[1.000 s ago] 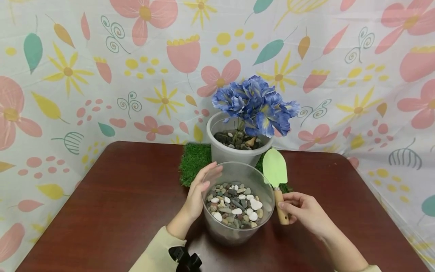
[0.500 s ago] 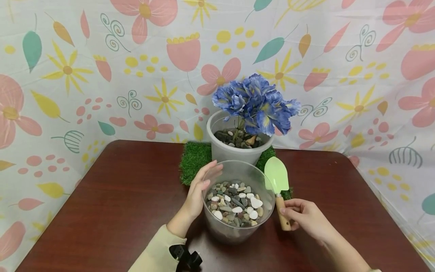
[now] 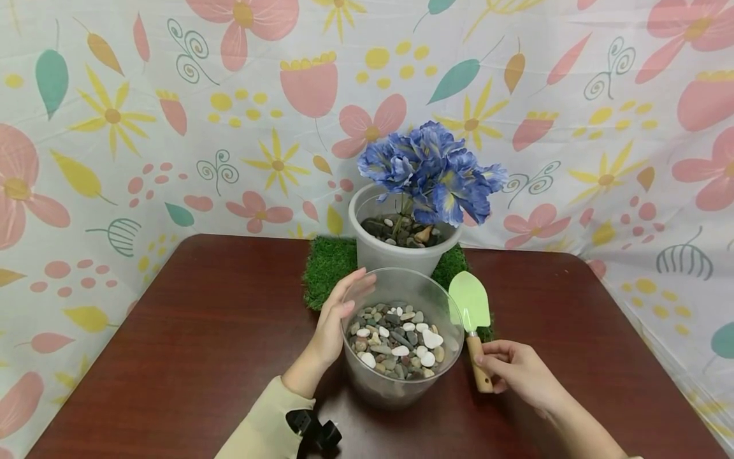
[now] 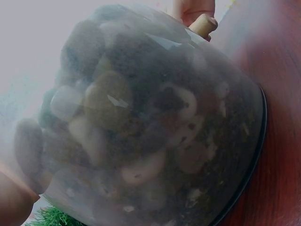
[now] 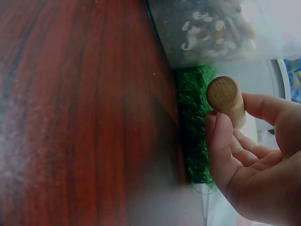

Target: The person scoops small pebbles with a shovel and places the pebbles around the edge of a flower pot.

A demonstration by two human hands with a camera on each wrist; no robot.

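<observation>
A clear plastic pot [image 3: 395,398] stands on the table, with grey, tan and white pebbles [image 3: 395,341] inside. Against its left wall rests my left hand [image 3: 329,325], fingers extended along the outside near the rim; in the left wrist view the cloudy wall of this pot [image 4: 150,117] fills most of the picture. To the right of the pot, my right hand [image 3: 518,370] pinches a small trowel by its wooden handle [image 3: 479,364]. The trowel's light green blade [image 3: 470,299] points away from me, beside the pot's rim. Handle end [image 5: 223,94] and thumb show in the right wrist view.
Behind the clear pot, a white flowerpot [image 3: 390,255] holds blue flowers [image 3: 432,169] and pebbles. It stands on a green artificial-grass mat [image 3: 327,271]. The dark red-brown table [image 3: 201,331] meets a flower-patterned cloth backdrop [image 3: 229,95].
My right hand has lowered the trowel and drawn it slightly back toward me, a little to the right. My left hand and the clear pot have kept their place.
</observation>
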